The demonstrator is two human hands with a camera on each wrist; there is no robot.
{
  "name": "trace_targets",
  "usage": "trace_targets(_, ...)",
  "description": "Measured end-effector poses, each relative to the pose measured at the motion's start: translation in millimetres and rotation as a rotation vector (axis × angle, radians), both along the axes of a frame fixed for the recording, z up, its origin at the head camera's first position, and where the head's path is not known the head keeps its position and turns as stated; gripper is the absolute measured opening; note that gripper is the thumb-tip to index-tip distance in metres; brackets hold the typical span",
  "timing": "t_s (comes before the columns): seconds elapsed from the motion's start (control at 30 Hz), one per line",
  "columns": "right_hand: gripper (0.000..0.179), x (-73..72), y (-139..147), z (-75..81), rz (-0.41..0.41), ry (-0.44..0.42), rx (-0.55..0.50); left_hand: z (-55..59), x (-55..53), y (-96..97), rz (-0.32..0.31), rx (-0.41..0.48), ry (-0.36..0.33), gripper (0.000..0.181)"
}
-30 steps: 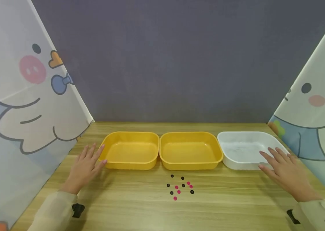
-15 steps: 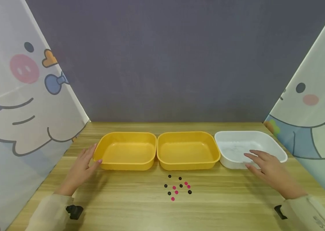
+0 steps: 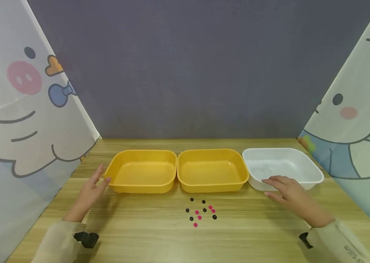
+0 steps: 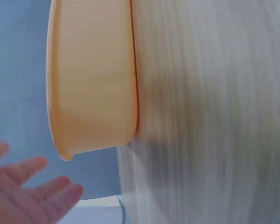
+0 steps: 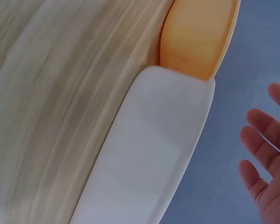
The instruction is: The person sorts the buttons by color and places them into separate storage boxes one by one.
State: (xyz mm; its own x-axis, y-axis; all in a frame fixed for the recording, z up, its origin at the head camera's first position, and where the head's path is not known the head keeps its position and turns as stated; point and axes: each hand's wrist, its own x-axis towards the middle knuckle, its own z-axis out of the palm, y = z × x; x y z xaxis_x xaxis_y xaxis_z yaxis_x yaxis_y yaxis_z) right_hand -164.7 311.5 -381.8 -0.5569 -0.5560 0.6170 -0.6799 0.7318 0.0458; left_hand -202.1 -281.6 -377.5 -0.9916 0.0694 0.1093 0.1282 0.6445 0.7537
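Small round black button-like pieces [image 3: 191, 218] and pink ones [image 3: 197, 212] lie scattered on the table in front of the trays. At the left end of the row is a yellow tray [image 3: 140, 189]; my left hand [image 3: 89, 191] hovers by its left front corner, fingers extended and spread. In the left wrist view a small gap separates that hand [image 4: 28, 196] from the tray [image 4: 93, 70]. My right hand [image 3: 295, 197] hangs over the front rim of the white tray [image 3: 278, 153], holding nothing. The right wrist view shows its fingers [image 5: 256, 142] loosely extended, apart from the tray.
A second yellow tray [image 3: 212, 188] stands between the other two, close against both. Behind the wooden table [image 3: 158, 233] rises a dark grey panel [image 3: 185, 73]. Cartoon-printed cloth walls [image 3: 14, 120] enclose the left and right sides.
My right hand has moved left along the front of the white tray. The left hand has turned slightly and sits a little lower beside its tray. The head view has shifted slightly; the pieces lie unmoved.
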Motion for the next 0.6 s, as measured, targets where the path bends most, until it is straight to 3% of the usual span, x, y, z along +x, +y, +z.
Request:
trace_targets(0.13, 0.055, -0.6, -8, -2.5, 0.061, 0.043, 0.029, 1.6, -2.8, -2.9, 0.092, 0.043, -0.082, 0.067)
trace_targets(0.23, 0.054, -1.2, -14, -4.5, 0.102, 0.059, 0.037, 1.2, -5.3, -5.1, 0.121, 0.054, -0.113, 0.068)
trace_targets(0.37, 0.054, -3.5, -21, -8.7, 0.149, 0.090, 0.043, -1.0, -7.0, -5.4, 0.101, 0.100, -0.177, 0.072)
trace_targets(0.6, 0.050, -5.4, -30, -11.9, 0.203, 0.087, 0.054, -8.4, -10.1, -1.8, 0.060, 0.319, -0.275, 0.071)
